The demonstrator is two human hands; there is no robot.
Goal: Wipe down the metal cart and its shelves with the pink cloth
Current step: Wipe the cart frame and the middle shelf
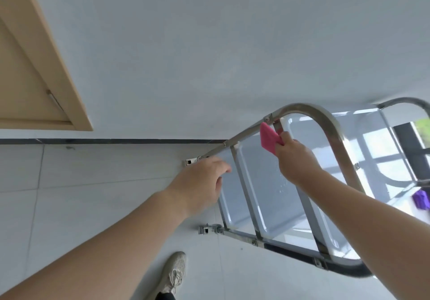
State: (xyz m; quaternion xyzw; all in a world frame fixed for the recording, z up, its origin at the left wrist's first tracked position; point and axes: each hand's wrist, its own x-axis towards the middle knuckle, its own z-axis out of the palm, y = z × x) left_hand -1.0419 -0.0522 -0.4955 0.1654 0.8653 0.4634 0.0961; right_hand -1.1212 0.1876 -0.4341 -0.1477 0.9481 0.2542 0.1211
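Both hands work: our right hand (293, 157) pinches the pink cloth (270, 138) against the metal cart (309, 111) frame, left hand (202, 183) loose; the shelves (260, 183) seemingly remain.

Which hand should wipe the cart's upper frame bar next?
Right. The right hand already grips the pink cloth against the bar; the left hand holds no cloth, lower by the cart's edge.

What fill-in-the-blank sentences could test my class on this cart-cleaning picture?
1. The right hand holds a cloth coloured ____.
2. The cloth is pressed against the metal ____.
3. The left hand holds ____.
4. On the floor near the bottom edge is one ____.

Missing words: pink; cart; nothing; shoe
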